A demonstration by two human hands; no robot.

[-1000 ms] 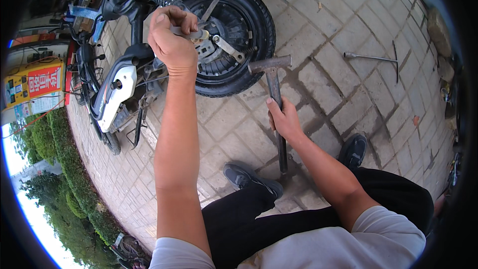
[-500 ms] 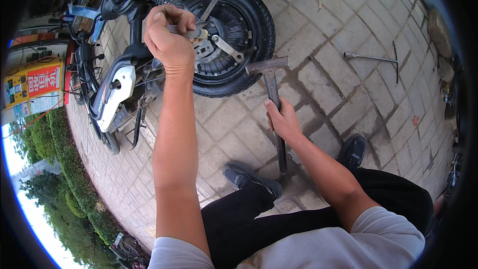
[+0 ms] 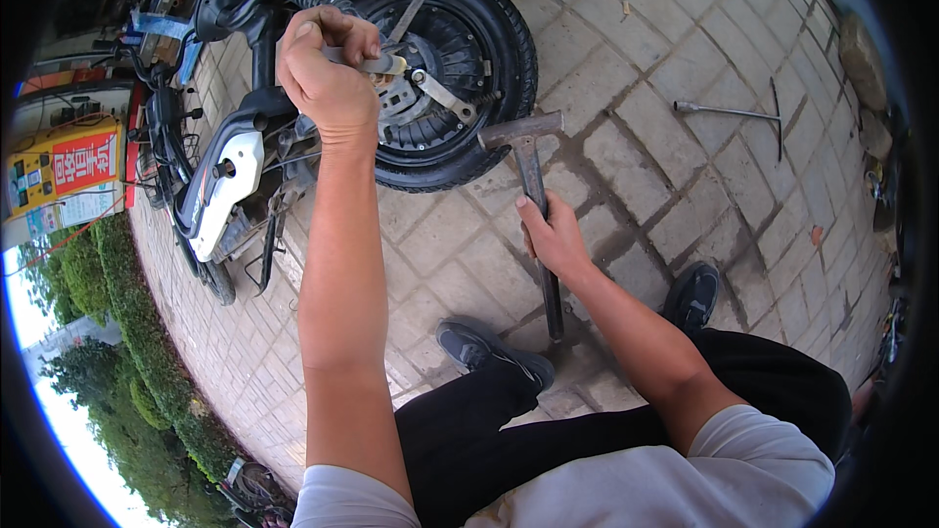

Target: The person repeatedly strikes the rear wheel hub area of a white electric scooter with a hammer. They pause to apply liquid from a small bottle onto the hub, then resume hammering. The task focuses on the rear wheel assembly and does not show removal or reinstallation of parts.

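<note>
My left hand (image 3: 328, 78) is closed around a grey rod-like piece (image 3: 390, 65) with a pale yellowish tip. That tip is in front of the hub (image 3: 445, 78) of the scooter's rear wheel (image 3: 521, 103); whether it touches the hub I cannot tell. A silver metal arm (image 3: 445, 98) crosses the hub beside it. Lower and to the right, my right hand (image 3: 555, 242) grips a hammer (image 3: 523, 131) by its dark shaft, below the rusty head. The head is held up, near the tyre's lower right edge, apart from the rod-like piece.
The scooter (image 3: 227, 171) lies or leans toward the left, its white side panel showing. On the paving (image 3: 665, 166) at right rests a T-handle wrench (image 3: 729, 111). My shoes (image 3: 494, 350) are below the hammer. Stones (image 3: 863, 64), a yellow box (image 3: 64, 161) and a hedge (image 3: 147, 332) line the edges.
Hardly anything differs. The left hand, the hammer head and the wheel appear a few pixels further left; both grips are the same.
</note>
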